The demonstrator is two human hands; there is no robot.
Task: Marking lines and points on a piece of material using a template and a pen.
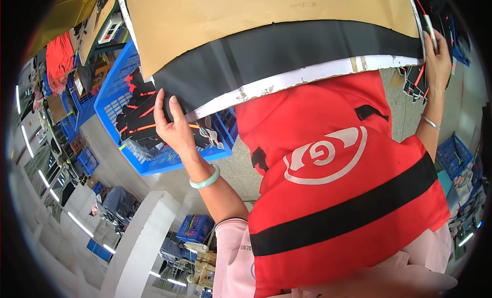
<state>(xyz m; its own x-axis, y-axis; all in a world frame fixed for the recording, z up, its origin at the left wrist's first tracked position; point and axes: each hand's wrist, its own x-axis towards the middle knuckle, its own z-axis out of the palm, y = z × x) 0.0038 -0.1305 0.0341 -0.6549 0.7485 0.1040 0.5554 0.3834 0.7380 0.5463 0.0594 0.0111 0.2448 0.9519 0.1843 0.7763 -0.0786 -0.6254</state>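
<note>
A long black sheet (287,46) lies on the worktop (307,80), near its front edge, right in front of the person. A big piece of brown paper (277,8) lies on top and covers the back part of it, so the black shows as a curved band.

The left hand (177,131) is at the left end of the black sheet. Its fingers are straight and a bit apart, touching the corner. I can't tell if any finger tucks under. The right hand (438,57) is at the other end, closed around a thin, pale stick like a pen (429,30), just by the worktop's right edge. I can't see its tip well.

To do this well, I think both layers should lie flat and not slide. The left hand should press softly, because a hard pull could wrinkle the corner. The right hand should hold the pen loosely but firmly, and go slowly where the paper's edge bends. The sleeves and the red apron (292,203) should not drag on the black sheet.

A blue basket (184,162) of black pieces sits below on the left, so the corner mustn't catch there.
</note>
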